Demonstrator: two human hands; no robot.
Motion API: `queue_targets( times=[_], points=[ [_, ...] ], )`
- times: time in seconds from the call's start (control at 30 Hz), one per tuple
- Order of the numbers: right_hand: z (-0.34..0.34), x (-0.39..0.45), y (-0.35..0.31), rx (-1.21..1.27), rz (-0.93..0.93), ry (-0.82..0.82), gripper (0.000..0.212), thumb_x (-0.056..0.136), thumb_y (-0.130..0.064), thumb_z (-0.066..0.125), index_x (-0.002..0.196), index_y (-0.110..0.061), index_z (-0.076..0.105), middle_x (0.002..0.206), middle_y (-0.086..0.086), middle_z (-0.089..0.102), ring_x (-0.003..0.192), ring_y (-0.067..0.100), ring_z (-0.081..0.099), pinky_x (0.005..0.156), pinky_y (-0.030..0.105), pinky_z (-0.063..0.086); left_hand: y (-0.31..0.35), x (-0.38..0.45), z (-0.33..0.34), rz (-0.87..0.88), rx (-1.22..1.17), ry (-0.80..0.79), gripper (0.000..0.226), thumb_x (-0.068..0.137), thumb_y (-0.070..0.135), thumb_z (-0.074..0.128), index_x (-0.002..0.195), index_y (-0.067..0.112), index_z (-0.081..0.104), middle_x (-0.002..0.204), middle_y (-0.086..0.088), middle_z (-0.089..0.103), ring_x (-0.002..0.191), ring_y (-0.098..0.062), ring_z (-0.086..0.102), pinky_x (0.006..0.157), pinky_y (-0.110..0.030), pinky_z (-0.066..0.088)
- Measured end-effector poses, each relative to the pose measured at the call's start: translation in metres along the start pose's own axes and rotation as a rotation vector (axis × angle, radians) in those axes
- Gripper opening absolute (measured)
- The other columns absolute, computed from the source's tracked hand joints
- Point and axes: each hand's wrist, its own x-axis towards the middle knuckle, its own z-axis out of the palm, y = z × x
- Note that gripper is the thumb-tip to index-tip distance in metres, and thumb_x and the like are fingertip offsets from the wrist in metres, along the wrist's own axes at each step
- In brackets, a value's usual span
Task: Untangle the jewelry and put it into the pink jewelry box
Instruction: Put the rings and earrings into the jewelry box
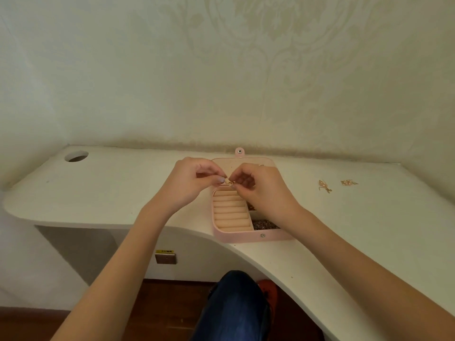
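Pink box: the jewelry box point(242, 236) lies open on the white desk point(123, 193), just right of the frame's centre, its lid flat toward the wall with a snap tab point(239, 151) at the far edge.
Box interior: cream ring rolls point(230, 210) fill the left part; on the right, a compartment holds a dark, glittery heap point(264, 224), and a second compartment above it is mostly hidden under the right wrist.
Gold piece in hand: a small tangle of gold jewelry point(230, 182) hangs between both hands, above the far end of the ring rolls, at centre frame.
Left hand: the left hand point(194, 182) is curled, thumb and forefinger pinched on the left end of the tangle.
Right hand: the right hand point(261, 187) is curled likewise, fingertips pinched on the right end; the two sets of fingertips almost meet.
Loose pieces: two gold earrings point(325, 186) and point(349, 182) lie on the desk at the right of the frame, well apart from the box; their details are too small to make out, possibly pearl-studded.
Desk hole: a round cable hole point(76, 156) sits at the upper left of the desktop.
Below the desk: a knee in dark blue trousers point(234, 306) shows at bottom centre.
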Motion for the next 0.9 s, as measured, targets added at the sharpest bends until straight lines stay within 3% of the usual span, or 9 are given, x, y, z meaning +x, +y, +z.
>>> queue_targets(
  times=[0.1, 0.2, 0.37, 0.67, 0.9],
  points=[
    [0.002, -0.002, 0.001, -0.055, 0.054, -0.033, 0.011, 0.084, -0.007, 0.063, 0.091, -0.014, 0.069, 0.076, -0.008, 0.060, 0.068, 0.001, 0.052, 0.065, 0.007, 0.041, -0.010, 0.006, 0.001, 0.059, 0.102, -0.038, 0.011, 0.079, 0.008, 0.071, 0.077, 0.019, 0.073, 0.075, 0.005, 0.071, 0.072, -0.004, 0.064, 0.070, -0.013, 0.046],
    [0.001, -0.003, -0.001, -0.100, 0.078, -0.053, 0.010, 0.086, -0.013, 0.063, 0.091, -0.017, 0.070, 0.076, -0.011, 0.059, 0.068, -0.001, 0.051, 0.062, 0.006, 0.038, -0.019, 0.009, 0.002, 0.079, 0.124, -0.070, 0.017, 0.081, 0.012, 0.070, 0.075, 0.028, 0.072, 0.074, 0.013, 0.070, 0.076, -0.004, 0.063, 0.073, -0.016, 0.047],
    [0.000, -0.006, -0.009, -0.226, 0.068, -0.081, 0.016, 0.089, -0.016, 0.059, 0.099, -0.018, 0.071, 0.085, -0.008, 0.060, 0.078, 0.003, 0.048, 0.065, 0.001, 0.034, -0.024, 0.009, 0.002, 0.105, 0.094, -0.104, 0.015, 0.082, 0.008, 0.067, 0.080, 0.021, 0.074, 0.077, 0.012, 0.071, 0.077, -0.001, 0.063, 0.074, -0.015, 0.047],
    [0.007, -0.004, -0.007, -0.278, 0.072, -0.110, 0.017, 0.089, -0.017, 0.059, 0.101, -0.018, 0.071, 0.094, -0.002, 0.067, 0.087, 0.009, 0.056, 0.079, 0.022, 0.043, -0.033, 0.011, 0.000, 0.174, 0.109, -0.120, 0.023, 0.078, -0.002, 0.065, 0.079, 0.018, 0.075, 0.087, 0.004, 0.064, 0.083, -0.005, 0.059, 0.069, -0.011, 0.044],
    [0.004, -0.002, -0.009, -0.324, 0.072, -0.131, 0.018, 0.090, -0.018, 0.057, 0.101, -0.020, 0.071, 0.093, -0.003, 0.065, 0.090, 0.010, 0.055, 0.072, 0.017, 0.037, -0.019, 0.022, -0.001, 0.072, 0.142, -0.191, 0.021, 0.072, 0.006, 0.076, 0.071, 0.026, 0.073, 0.071, 0.009, 0.068, 0.063, 0.000, 0.055, 0.063, -0.014, 0.045]
  ],
)
